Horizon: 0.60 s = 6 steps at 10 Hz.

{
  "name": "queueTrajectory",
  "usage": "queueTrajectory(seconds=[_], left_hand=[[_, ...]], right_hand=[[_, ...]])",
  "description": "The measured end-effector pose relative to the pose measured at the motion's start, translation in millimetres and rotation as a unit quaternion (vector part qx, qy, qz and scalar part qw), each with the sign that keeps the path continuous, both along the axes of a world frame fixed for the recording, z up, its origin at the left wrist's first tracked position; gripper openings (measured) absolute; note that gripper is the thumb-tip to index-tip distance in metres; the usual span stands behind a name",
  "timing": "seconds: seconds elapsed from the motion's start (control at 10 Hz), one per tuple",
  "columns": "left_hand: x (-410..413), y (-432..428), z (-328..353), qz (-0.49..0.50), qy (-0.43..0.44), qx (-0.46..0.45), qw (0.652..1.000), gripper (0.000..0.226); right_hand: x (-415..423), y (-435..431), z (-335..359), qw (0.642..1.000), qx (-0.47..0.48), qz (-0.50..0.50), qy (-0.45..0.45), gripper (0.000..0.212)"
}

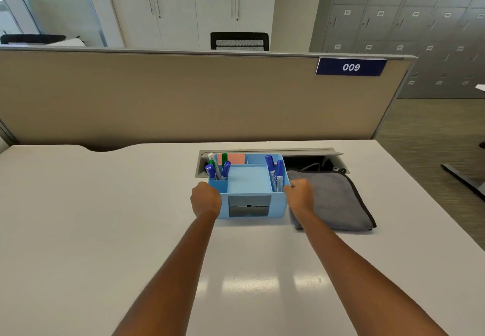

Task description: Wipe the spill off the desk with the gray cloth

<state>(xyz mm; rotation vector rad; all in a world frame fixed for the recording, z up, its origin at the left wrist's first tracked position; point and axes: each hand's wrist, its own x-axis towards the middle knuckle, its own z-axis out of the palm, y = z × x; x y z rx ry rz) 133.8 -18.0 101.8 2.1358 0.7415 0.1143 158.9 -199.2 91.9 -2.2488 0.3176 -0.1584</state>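
Folded gray cloth (333, 199), lengthwise front-to-back

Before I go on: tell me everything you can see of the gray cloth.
The gray cloth lies folded flat on the white desk, a plush, towel-like fabric with dark edging and a small loop at its far corner. It sits just right of the blue organizer, its far edge by the open cable tray. The right hand, gripping the organizer's side, overlaps its left edge; nothing grips the cloth.

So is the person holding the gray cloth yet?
No, both hands, left and right, grip the blue organizer; the cloth lies folded beside it.
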Motion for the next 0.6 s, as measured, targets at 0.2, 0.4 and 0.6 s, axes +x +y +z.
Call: queueTrajectory(seconds=[0.2,0.4,0.6], left_hand=[[-1,-2,0,0.0,0.0,0.006,1.0,0.027],[-5,-4,-1,0.008,-0.007,0.005,1.0,0.028],[-16,-2,-25,-0.021,-0.045,0.076,0.996,0.04]], right_hand=[[0,-2,-1,1.0,-0.007,0.002,0.012,0.049],[-8,1,-3,1.0,0.002,0.014,-0.013,0.026],[-26,-1,-11,0.999,-0.037,0.002,-0.031,0.042]])
